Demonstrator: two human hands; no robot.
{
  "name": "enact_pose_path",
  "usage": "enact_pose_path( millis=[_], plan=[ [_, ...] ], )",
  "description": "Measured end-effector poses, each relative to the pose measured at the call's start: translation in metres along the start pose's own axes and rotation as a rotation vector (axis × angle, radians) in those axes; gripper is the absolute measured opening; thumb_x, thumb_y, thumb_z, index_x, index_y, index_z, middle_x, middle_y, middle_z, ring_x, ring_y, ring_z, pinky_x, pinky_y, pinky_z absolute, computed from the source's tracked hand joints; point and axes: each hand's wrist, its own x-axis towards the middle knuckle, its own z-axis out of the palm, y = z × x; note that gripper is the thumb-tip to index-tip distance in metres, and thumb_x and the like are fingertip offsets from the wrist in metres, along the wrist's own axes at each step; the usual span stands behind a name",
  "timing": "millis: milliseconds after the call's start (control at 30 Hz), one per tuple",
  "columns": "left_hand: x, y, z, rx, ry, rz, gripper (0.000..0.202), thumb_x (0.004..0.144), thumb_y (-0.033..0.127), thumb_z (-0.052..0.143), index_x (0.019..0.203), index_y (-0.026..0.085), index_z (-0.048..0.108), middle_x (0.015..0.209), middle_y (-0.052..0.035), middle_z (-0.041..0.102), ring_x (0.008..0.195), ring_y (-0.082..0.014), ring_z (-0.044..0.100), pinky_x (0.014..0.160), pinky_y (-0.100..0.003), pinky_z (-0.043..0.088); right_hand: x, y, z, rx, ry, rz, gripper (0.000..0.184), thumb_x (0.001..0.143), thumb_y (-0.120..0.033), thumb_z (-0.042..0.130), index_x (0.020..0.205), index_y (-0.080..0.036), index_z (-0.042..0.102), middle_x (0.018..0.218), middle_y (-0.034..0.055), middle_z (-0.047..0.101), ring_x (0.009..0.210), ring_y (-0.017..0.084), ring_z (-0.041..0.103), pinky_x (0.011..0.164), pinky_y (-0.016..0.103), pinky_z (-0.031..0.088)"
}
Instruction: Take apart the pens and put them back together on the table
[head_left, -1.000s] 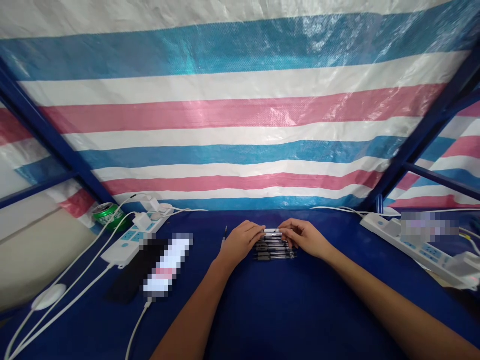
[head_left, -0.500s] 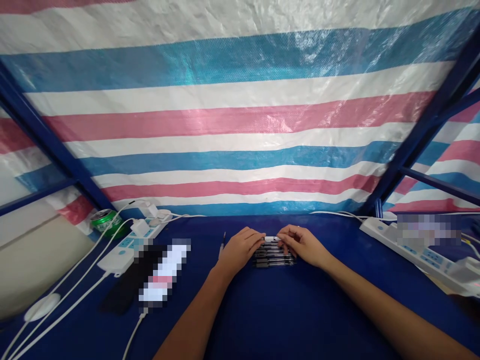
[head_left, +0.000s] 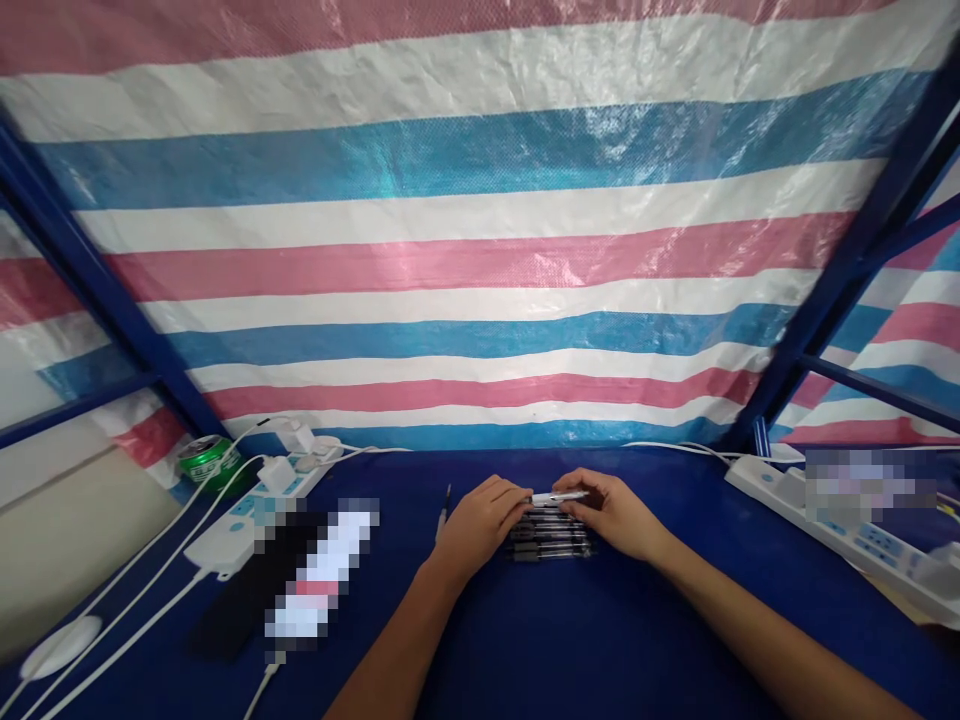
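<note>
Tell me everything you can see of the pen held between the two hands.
The pen is slim, with a pale, seemingly clear plastic barrel. It sits nearly level and crosswise, at the far edge of a row of darker pens on the blue table. The left hand holds one end, the right hand the other.

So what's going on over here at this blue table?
A person works over a row of pens lying side by side on the blue table. The right hand pinches a white pen at the row's far edge, and the left hand has its fingertips at that pen's other end. One thin pen lies apart, left of the left hand.
</note>
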Motion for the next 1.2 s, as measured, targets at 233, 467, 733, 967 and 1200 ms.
enact_pose_path(
  millis=[233, 467, 733, 967, 1200],
  plan=[
    [-0.0004, 0.001, -0.0015, 0.004, -0.013, -0.006, 0.021, 0.111, 0.027, 0.054, 0.119, 0.022, 0.072, 0.109, -0.0055, 0.079, 0.101, -0.0216, 0.07, 0.093, -0.038, 0.06, -0.0008, -0.0019, 0.0033, -0.048, 0.019, -0.035, 0.025, 0.094, -0.049, 0.073, 0.101, -0.026, 0.077, 0.102, 0.0059, 0.079, 0.097, 0.026, 0.075, 0.091, 0.041, 0.06],
    [-0.0014, 0.0013, -0.0013, -0.002, -0.036, -0.035, 0.016, 0.108, 0.022, 0.055, 0.115, 0.023, 0.07, 0.109, -0.0044, 0.078, 0.1, -0.0214, 0.07, 0.092, -0.037, 0.057, -0.0012, 0.0003, 0.0032, -0.105, 0.018, -0.049, 0.02, 0.099, -0.043, 0.068, 0.107, -0.029, 0.078, 0.102, 0.0051, 0.079, 0.094, 0.026, 0.074, 0.088, 0.042, 0.06],
    [-0.002, 0.0027, -0.0009, 0.02, -0.072, -0.08, 0.016, 0.108, 0.021, 0.053, 0.115, 0.023, 0.068, 0.108, -0.004, 0.078, 0.098, -0.0213, 0.07, 0.092, -0.038, 0.054, -0.0013, -0.0055, 0.0043, -0.128, 0.059, -0.144, 0.023, 0.099, -0.043, 0.068, 0.114, -0.027, 0.077, 0.113, 0.0082, 0.077, 0.105, 0.027, 0.073, 0.095, 0.043, 0.059],
    [-0.0032, 0.0036, 0.0002, 0.003, -0.067, -0.076, 0.02, 0.11, 0.025, 0.052, 0.118, 0.023, 0.07, 0.109, -0.0037, 0.079, 0.097, -0.0204, 0.071, 0.093, -0.038, 0.054, -0.0038, -0.0032, 0.0032, -0.088, -0.033, -0.048, 0.025, 0.101, -0.045, 0.064, 0.107, -0.024, 0.077, 0.103, 0.0057, 0.078, 0.088, 0.023, 0.073, 0.08, 0.037, 0.059],
    [-0.0016, 0.0065, -0.0009, 0.006, -0.073, -0.1, 0.018, 0.108, 0.026, 0.056, 0.117, 0.023, 0.07, 0.113, -0.0047, 0.079, 0.102, -0.0222, 0.071, 0.096, -0.04, 0.054, -0.0022, -0.0026, 0.001, -0.084, 0.018, -0.066, 0.021, 0.093, -0.041, 0.075, 0.107, -0.025, 0.075, 0.107, 0.0055, 0.079, 0.101, 0.025, 0.075, 0.092, 0.039, 0.059]
  ],
)
